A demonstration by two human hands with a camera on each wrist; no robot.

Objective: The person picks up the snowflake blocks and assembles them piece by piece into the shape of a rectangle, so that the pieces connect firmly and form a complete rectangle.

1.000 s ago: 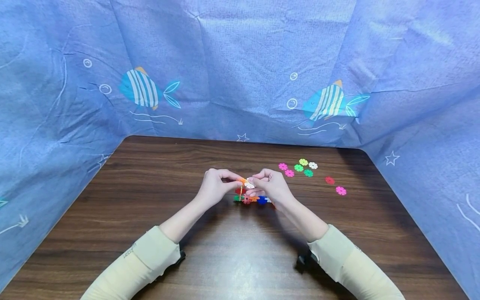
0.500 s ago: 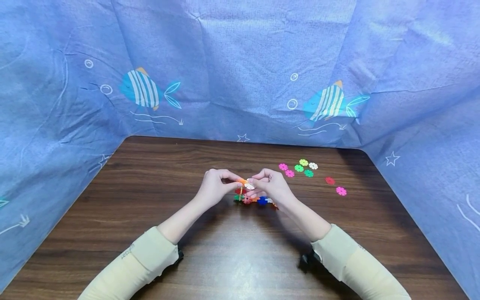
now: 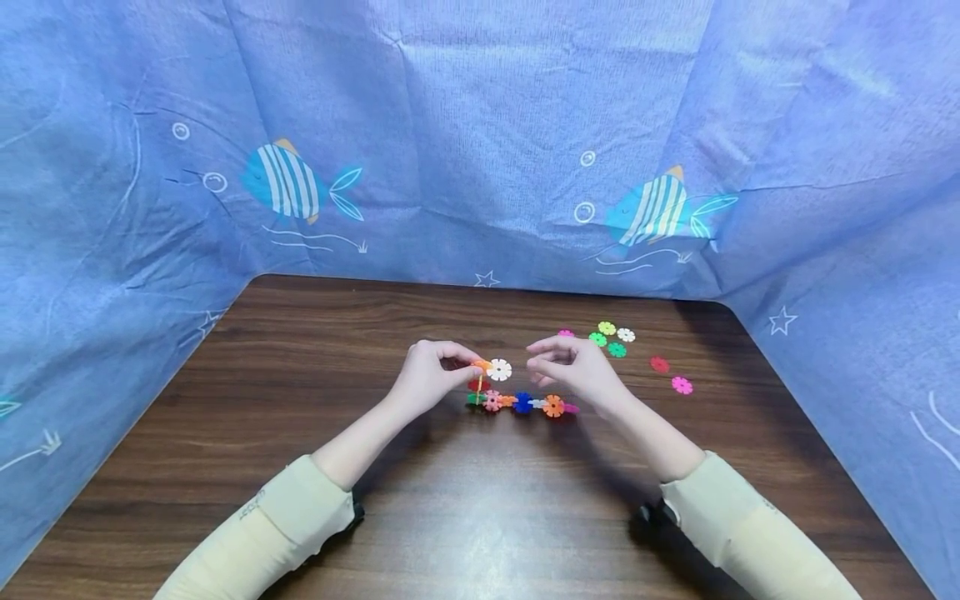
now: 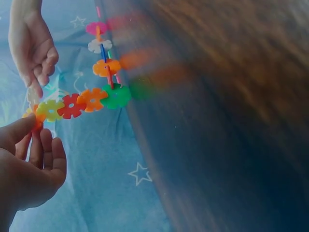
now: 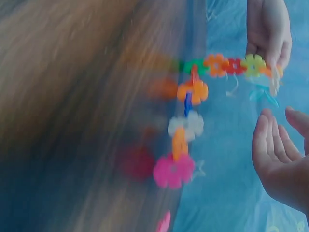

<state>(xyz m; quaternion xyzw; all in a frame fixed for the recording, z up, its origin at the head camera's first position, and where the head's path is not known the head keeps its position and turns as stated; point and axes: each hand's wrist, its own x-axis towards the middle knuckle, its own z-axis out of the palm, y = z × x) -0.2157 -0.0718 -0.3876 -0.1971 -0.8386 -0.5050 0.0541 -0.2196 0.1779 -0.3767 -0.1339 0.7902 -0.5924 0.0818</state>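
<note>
A: I've got the head feed on my screen. Starting from the left, what worries you?

B: The left hand (image 3: 431,375), just left of centre. I see its thumb and finger pinching an orange flower disc (image 3: 481,364), atop the upright arm of the flower-disc chain (image 3: 522,403). If it squeezed or twisted, I think that arm could lean and pop a slot, perhaps at the green flower disc (image 3: 475,399) in the corner, near frame centre.

A: And the white flower disc (image 3: 499,370) right of that pinch?

B: It joins the orange one's right edge, with no right-hand finger on it. I can't tell how deep the slots go; a shallow fit could let it drop at a bump.

A: Below that?

B: The chain's row runs rightward to an end magenta flower disc (image 3: 572,409). Lifting by the pinch alone would load few joints, so I'd expect sagging.

A: The right hand (image 3: 581,372)?

B: Right of centre, fingers loosely bent, grasping nothing. A low sweep could knock the row.

A: Farther right?

B: Loose flower discs (image 3: 617,350), then a red flower disc (image 3: 659,365). I'd say a careless reach might scatter them.
</note>
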